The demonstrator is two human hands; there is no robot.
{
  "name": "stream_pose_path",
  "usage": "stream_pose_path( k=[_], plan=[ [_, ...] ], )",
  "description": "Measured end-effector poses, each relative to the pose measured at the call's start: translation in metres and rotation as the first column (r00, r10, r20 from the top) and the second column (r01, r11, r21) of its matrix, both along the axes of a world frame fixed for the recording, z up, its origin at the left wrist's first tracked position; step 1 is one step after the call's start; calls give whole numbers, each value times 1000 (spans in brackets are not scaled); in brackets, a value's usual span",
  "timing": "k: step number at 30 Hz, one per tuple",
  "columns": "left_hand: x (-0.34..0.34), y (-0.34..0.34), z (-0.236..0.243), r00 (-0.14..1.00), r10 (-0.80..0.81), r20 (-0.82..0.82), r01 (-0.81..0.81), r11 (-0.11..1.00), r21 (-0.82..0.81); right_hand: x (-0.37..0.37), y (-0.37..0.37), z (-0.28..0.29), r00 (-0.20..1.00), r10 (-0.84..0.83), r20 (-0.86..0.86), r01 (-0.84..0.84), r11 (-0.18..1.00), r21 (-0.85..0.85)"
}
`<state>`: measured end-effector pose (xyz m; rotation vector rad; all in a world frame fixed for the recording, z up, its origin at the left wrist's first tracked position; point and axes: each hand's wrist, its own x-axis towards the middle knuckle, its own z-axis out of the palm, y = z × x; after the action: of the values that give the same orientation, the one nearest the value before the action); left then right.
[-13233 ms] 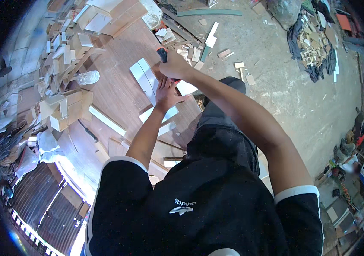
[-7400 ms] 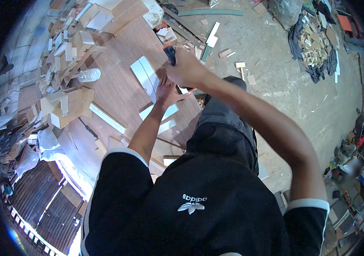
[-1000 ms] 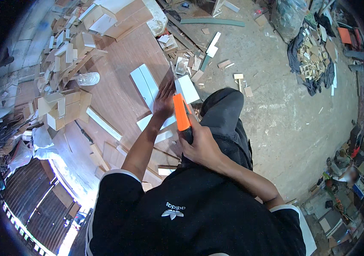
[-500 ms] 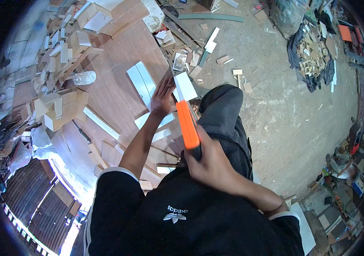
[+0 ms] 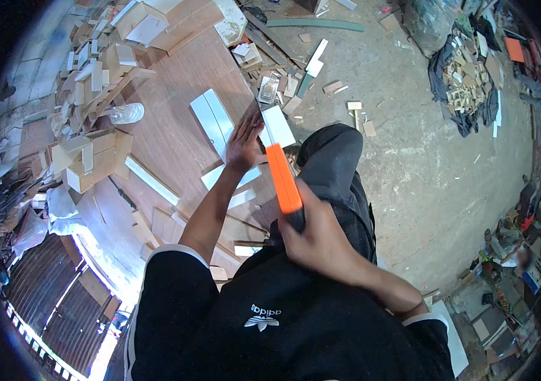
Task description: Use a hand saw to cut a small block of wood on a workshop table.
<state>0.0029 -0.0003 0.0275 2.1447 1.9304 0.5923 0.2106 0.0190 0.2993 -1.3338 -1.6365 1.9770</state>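
Observation:
My right hand is wrapped round the grip of a handsaw with an orange and black handle. Its thin blade points away from me and lies across a white board at the edge of the wooden work surface. Flat beside the blade, my left hand rests with its fingers stretched out, against the left side of the board. What lies under that palm is hidden. Just left of it is a white panel with a dark lengthwise line. Another white piece lies below my left wrist.
Wooden box-like pieces and a clear plastic container stand on the left. Offcuts lie beyond the board. On the concrete floor are a wooden mallet-shaped piece and a dark sack of wood scraps. My bent knee is right of the saw.
The saw and my right hand have shifted slightly; the orange handle now sits a little farther from me. My left hand has stayed at the board.

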Motion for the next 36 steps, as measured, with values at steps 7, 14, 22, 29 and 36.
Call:
stream_pose_path(
  k=[7, 14, 22, 29, 36],
  plan=[
    [2, 5, 8, 996, -13, 88, 11, 1000, 29, -12, 0, -55, 999, 27, 43, -31, 994, 104],
    [0, 2, 0, 988, 19, 156, -23, 999, 25, 8, -18, 15, 997, 43, -63, -39, 997, 61],
    [0, -3, -17, 999, -48, -5, 48, 999, 9, -14, 1, -67, 998, 23, 56, -29, 995, 99],
    [2, 4, 2, 997, 8, 81, -5, 999, -33, 12, -23, 15, 995, 21, -95, -15, 998, 61],
    [-6, -4, -19, 997, -40, -60, 41, 999, 6, -14, 3, -75, 999, 28, 43, -33, 992, 123]
  ],
)
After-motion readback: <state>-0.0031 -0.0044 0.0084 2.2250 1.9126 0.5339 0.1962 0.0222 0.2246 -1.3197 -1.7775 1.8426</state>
